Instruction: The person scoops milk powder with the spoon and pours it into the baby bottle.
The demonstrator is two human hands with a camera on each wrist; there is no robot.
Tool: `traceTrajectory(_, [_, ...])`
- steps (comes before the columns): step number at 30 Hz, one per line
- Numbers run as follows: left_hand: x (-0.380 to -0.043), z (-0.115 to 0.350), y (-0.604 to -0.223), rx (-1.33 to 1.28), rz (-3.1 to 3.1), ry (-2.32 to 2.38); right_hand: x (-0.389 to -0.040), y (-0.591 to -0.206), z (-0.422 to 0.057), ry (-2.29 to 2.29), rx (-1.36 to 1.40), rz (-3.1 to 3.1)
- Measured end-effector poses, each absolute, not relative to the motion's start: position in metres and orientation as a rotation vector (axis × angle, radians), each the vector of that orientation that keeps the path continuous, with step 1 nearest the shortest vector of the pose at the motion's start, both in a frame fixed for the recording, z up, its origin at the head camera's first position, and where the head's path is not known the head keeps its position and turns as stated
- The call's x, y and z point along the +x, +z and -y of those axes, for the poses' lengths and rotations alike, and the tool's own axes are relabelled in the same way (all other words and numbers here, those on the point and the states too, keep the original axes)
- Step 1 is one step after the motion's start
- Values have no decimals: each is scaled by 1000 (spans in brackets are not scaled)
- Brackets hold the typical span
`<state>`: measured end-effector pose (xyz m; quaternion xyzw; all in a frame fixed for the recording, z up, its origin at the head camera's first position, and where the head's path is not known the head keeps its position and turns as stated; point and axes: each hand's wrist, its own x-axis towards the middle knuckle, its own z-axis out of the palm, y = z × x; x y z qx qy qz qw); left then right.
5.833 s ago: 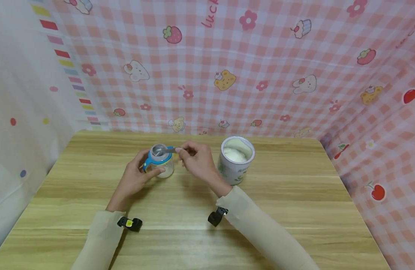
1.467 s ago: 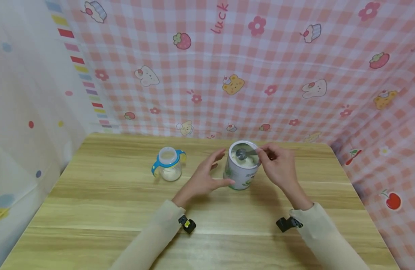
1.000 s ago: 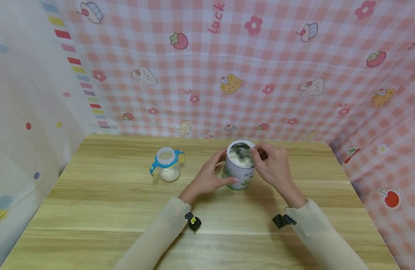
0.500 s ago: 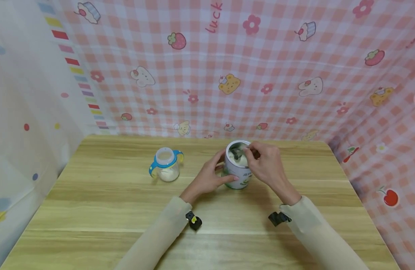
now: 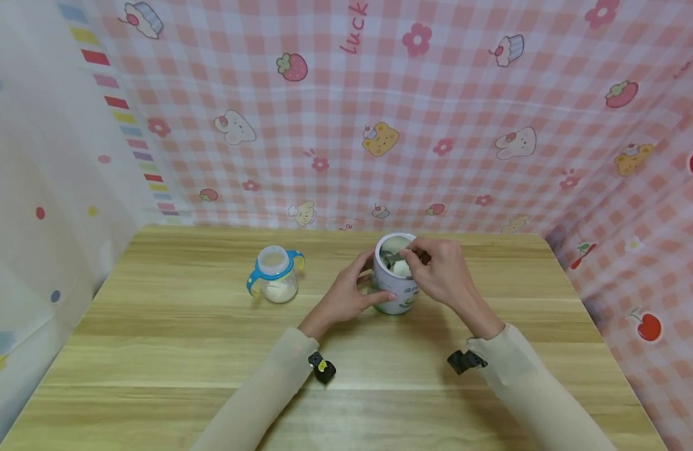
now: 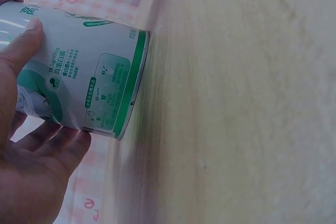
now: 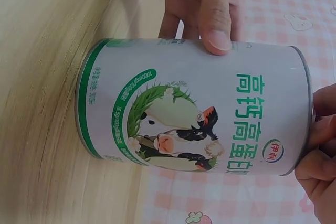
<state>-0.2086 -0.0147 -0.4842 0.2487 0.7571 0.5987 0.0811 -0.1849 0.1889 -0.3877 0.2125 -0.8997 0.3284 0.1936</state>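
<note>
Spilling of powder (image 5: 401,269) could be caused by rim knocks: the spoon (image 5: 393,257) is being pinched by the right hand (image 5: 441,270), the can (image 7: 199,108) being held between the left hand's (image 5: 348,294) parted thumb and fingers.

We count two bare hands (image 5: 344,295) (image 5: 443,274), two cream sleeves (image 5: 262,389) (image 5: 541,383), two black wrist cameras (image 5: 323,369) (image 5: 463,362), one printed milk powder tin (image 5: 396,290), one metal spoon (image 5: 392,257), one baby bottle (image 5: 274,274) with two blue handles (image 5: 252,281) (image 5: 293,254), one wood-grain tabletop (image 5: 375,413)
</note>
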Motion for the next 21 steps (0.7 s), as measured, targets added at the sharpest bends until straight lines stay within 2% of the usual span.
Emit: traceTrajectory(21, [-210,14,-485,754,-2262,1782,-181,-374,-192,1151,467,2698])
